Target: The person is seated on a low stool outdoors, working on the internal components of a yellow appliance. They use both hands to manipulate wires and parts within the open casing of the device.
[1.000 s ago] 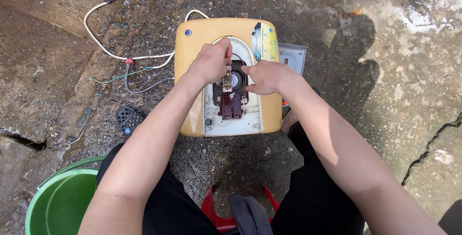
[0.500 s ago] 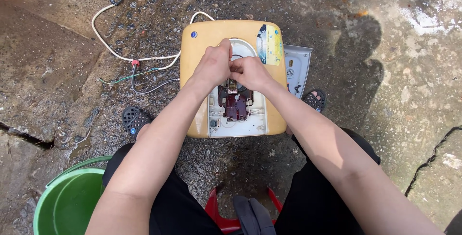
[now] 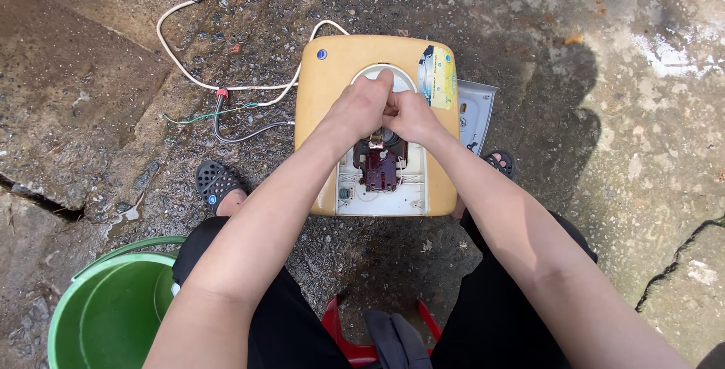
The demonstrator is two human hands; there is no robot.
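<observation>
A yellowish square appliance housing (image 3: 332,74) lies flat on the rough concrete, its cover off. In the open white bay sits a dark red-brown electrical block (image 3: 379,169). My left hand (image 3: 361,104) and my right hand (image 3: 411,116) are pressed together just above that block, fingers curled around a small part that the fingers hide. A yellow and blue sticker (image 3: 439,76) is stuck at the housing's upper right corner.
White cable (image 3: 189,74) with red, green and grey wire ends (image 3: 226,108) trails left of the housing. A grey panel (image 3: 476,108) lies at its right edge. A green bucket (image 3: 98,308) stands lower left. I sit on a red stool (image 3: 355,342), black sandals (image 3: 215,182) on.
My two hands have come together over the middle of the bay; a second ago the right one was further right. The view has shifted slightly.
</observation>
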